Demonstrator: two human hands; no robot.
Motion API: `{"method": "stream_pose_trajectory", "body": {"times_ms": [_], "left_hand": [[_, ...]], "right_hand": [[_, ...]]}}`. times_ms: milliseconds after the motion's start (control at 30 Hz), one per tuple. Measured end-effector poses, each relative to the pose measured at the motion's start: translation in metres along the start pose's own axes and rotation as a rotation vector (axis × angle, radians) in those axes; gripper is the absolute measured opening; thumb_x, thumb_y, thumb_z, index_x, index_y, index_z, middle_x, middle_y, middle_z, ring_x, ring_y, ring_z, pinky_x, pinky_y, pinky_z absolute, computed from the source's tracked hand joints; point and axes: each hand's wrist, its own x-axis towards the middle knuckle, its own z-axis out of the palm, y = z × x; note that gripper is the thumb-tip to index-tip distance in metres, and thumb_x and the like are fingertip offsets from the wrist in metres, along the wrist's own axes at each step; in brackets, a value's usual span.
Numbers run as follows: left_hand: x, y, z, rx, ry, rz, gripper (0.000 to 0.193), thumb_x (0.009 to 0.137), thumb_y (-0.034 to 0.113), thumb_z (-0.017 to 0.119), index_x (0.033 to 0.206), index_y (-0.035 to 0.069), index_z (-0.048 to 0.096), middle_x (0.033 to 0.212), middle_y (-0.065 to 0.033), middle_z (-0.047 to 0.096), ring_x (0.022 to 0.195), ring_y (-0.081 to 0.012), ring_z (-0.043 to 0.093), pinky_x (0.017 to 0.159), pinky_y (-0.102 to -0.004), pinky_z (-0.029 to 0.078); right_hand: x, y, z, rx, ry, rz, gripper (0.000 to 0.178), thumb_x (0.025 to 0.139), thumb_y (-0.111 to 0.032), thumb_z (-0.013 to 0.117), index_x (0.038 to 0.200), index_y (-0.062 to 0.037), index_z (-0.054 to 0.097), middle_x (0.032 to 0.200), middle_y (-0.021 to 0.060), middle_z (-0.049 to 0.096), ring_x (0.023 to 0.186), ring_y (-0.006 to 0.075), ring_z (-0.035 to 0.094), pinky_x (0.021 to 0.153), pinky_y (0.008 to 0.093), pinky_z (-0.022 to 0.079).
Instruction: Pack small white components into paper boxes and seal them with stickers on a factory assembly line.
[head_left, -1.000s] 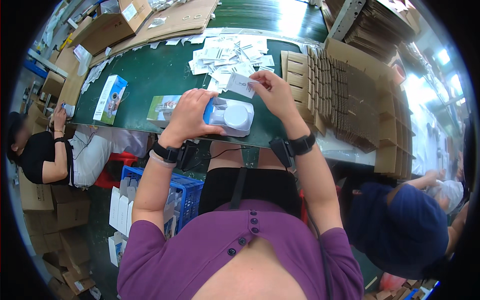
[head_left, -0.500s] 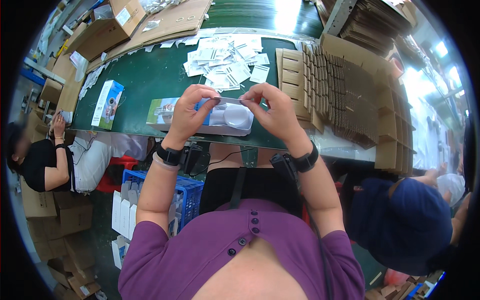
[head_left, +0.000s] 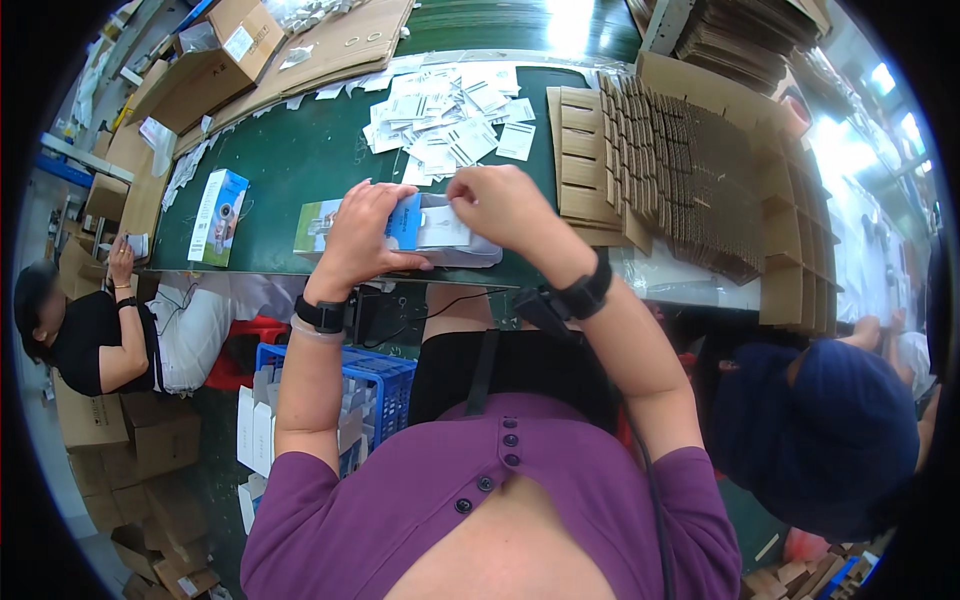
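Box (head_left: 403, 222) near the bench's (head_left: 272, 235) front edge, clasped in left hand (head_left: 362, 230), with right hand (head_left: 503, 207) at white card (head_left: 443, 231), pinch unclear.

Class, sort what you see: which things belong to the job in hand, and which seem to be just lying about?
Job in hand:
- printed box, held by the left hand
- white tray, partly out of it
- white leaflet, by the right hand
- loose leaflet pile, probably

Apparently lying about:
- cardboard dividers
- open brown carton
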Motion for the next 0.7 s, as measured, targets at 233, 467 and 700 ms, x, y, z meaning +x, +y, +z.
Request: {"method": "stream_pose_trajectory", "body": {"times_ms": [233,467,700], "left_hand": [[-0.005,0.0,0.0,-0.031,0.0,-0.028,0.091,0.053,0.048,0.091,0.128,0.008,0.057,0.123,-0.0116,0.063,0.118,-0.0326,0.057,0.114,-0.0505,0.032],[-0.003,0.0,-0.001,-0.034,0.015,-0.028,0.09,0.054,0.047,0.091,0.127,0.008,0.057,0.123,-0.0118,0.063,0.118,-0.0321,0.057,0.114,-0.0498,0.033],[-0.003,0.002,0.0,-0.025,0.039,-0.006,0.091,0.053,0.048,0.092,0.127,0.007,0.058,0.123,-0.0128,0.063,0.118,-0.0336,0.057,0.112,-0.0476,0.034]], "right_hand": [[-0.012,-0.018,0.016,-0.099,0.147,-0.16,0.018,0.084,-0.025,0.07,0.092,-0.0096,0.073,0.094,0.0075,0.072,0.092,0.0284,0.068,0.08,0.0427,0.053],[-0.042,-0.009,0.021,-0.268,0.112,-0.587,0.034,0.082,-0.029,0.074,0.109,-0.0088,0.067,0.117,0.0055,0.066,0.113,0.0304,0.059,0.099,0.0475,0.045],[-0.055,0.01,-0.001,-0.093,0.159,-0.368,0.062,0.076,-0.024,0.081,0.129,-0.0073,0.055,0.13,0.013,0.059,0.118,0.0338,0.055,0.102,0.0456,0.044]]}}
